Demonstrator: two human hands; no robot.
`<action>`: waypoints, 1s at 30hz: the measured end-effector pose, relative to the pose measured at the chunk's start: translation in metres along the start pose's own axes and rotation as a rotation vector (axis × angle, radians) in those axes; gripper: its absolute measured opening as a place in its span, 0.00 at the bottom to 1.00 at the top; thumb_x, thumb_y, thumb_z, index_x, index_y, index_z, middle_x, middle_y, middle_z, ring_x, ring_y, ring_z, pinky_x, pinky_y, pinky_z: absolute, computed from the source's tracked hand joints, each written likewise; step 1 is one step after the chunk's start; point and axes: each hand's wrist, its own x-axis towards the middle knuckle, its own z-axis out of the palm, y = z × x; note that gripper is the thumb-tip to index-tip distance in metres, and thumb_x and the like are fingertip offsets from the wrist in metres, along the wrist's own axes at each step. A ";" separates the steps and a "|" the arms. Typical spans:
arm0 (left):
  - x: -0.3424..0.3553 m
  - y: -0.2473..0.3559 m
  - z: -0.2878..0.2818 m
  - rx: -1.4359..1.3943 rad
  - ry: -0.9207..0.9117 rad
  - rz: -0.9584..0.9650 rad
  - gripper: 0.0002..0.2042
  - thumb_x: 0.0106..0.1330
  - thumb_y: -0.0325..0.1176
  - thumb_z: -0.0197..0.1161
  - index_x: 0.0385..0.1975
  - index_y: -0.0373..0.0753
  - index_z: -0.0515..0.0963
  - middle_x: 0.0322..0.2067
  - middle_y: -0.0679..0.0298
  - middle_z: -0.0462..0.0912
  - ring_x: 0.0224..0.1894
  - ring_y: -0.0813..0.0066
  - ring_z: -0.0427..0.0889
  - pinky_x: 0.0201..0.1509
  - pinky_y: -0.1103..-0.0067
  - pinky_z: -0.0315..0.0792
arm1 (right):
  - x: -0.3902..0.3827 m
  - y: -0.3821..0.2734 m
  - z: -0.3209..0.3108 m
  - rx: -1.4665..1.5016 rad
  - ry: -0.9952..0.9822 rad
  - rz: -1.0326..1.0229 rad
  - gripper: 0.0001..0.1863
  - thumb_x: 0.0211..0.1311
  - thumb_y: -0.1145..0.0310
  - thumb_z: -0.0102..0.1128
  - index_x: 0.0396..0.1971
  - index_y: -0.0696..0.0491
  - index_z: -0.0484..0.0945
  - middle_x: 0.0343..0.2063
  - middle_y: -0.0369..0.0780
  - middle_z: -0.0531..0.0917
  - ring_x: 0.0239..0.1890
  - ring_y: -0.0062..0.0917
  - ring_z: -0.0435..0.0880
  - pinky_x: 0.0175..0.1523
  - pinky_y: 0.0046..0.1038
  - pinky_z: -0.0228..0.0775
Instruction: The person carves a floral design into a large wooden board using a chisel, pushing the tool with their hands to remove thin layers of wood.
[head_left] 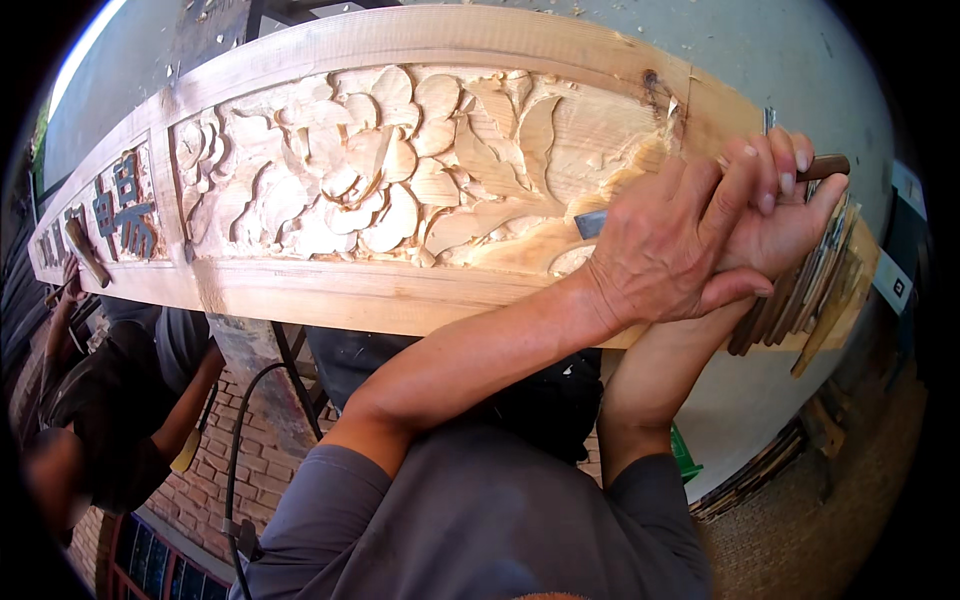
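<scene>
A flat-bladed chisel (592,223) lies against the carved wooden panel (440,310), its blade by the leaf reliefs toward the right. My right hand (770,240) grips the chisel's dark wooden handle (826,167), palm turned up and fingers curled round it. Crossing over from the left, my left hand (650,235) closes over the tool nearer the blade, its fingers against my right hand. The shank is mostly hidden beneath my hands. Raised flowers and leaves (370,165) cover the panel's middle, with rough cut wood around the blade.
Several carving tools (815,285) lie in a row at the panel's right end, beside my right hand. At the far left a co-worker's hand (72,280) is near a wooden mallet (88,255) and dark carved characters (125,208). A black cable (235,460) hangs over the brick floor.
</scene>
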 end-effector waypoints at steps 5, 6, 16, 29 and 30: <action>-0.001 0.001 0.005 -0.089 0.052 0.084 0.56 0.62 0.72 0.70 0.79 0.30 0.63 0.45 0.51 0.80 0.37 0.53 0.81 0.39 0.65 0.77 | -0.015 -0.010 0.014 -0.008 -0.201 -0.057 0.28 0.88 0.40 0.43 0.47 0.53 0.76 0.34 0.37 0.75 0.30 0.24 0.74 0.42 0.25 0.74; -0.003 0.004 0.002 -0.180 0.042 0.071 0.57 0.62 0.72 0.70 0.79 0.29 0.63 0.47 0.50 0.80 0.39 0.51 0.82 0.41 0.64 0.78 | -0.025 -0.008 0.022 -0.011 -0.208 -0.061 0.28 0.88 0.40 0.43 0.47 0.53 0.76 0.34 0.37 0.75 0.30 0.24 0.74 0.42 0.25 0.74; -0.061 0.022 -0.103 -0.471 -0.249 -0.093 0.41 0.67 0.58 0.72 0.71 0.31 0.73 0.59 0.47 0.85 0.54 0.46 0.86 0.60 0.59 0.79 | -0.101 0.012 0.107 -1.194 -0.147 -0.748 0.26 0.79 0.49 0.65 0.52 0.61 0.79 0.34 0.44 0.87 0.22 0.22 0.79 0.33 0.24 0.75; -0.069 -0.017 -0.168 -0.156 -0.256 -0.159 0.28 0.58 0.43 0.84 0.57 0.37 0.86 0.56 0.55 0.92 0.64 0.55 0.88 0.76 0.52 0.72 | -0.139 0.137 0.127 -1.139 -0.905 -0.904 0.18 0.70 0.54 0.67 0.33 0.56 0.80 0.23 0.34 0.74 0.21 0.21 0.73 0.26 0.24 0.63; -0.070 -0.016 -0.169 -0.163 -0.247 -0.203 0.28 0.58 0.42 0.84 0.57 0.37 0.86 0.56 0.55 0.92 0.65 0.55 0.88 0.77 0.52 0.71 | -0.137 0.138 0.128 -1.109 -0.902 -0.870 0.18 0.70 0.54 0.67 0.33 0.56 0.80 0.22 0.34 0.74 0.20 0.22 0.73 0.26 0.24 0.64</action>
